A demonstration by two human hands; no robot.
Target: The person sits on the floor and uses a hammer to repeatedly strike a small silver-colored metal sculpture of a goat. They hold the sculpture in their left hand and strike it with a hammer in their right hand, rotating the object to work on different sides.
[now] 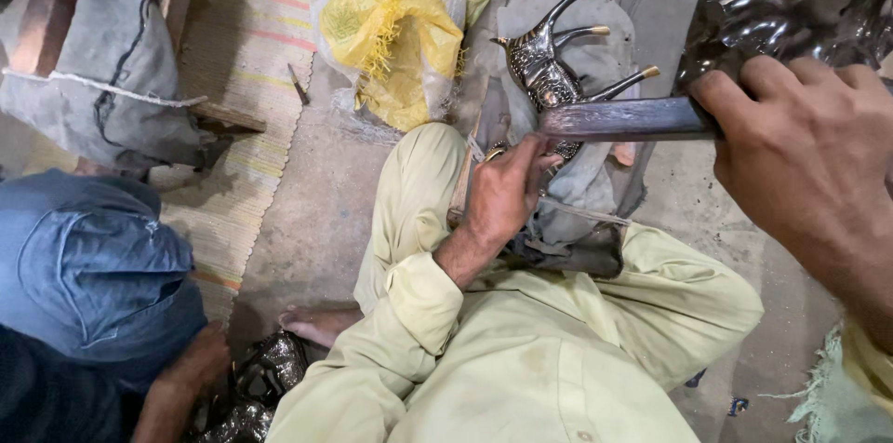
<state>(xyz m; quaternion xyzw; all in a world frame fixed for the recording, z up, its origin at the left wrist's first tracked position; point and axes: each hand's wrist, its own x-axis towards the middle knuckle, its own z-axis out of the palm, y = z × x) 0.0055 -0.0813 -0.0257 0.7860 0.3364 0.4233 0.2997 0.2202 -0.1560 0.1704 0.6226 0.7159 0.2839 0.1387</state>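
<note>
One metal animal figure [549,71], one hammer [623,119], two hands [507,192], one yellow sack [395,24].

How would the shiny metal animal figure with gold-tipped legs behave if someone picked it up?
The metal animal figure is probably rigid and fairly heavy for its size. Its polished surface looks slippery. Lying on its side on grey cloth, thin legs up, it may rock if pushed.

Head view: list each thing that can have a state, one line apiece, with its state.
Left hand: closed, pressing a thin tool against the figurine.
Right hand: closed around the dark bar.
Dark bar: held level, its end over the figurine.
Metal animal figurine: lying on its side on grey cloth, legs pointing up-right.
Yellow sack: crumpled, frayed.
</note>
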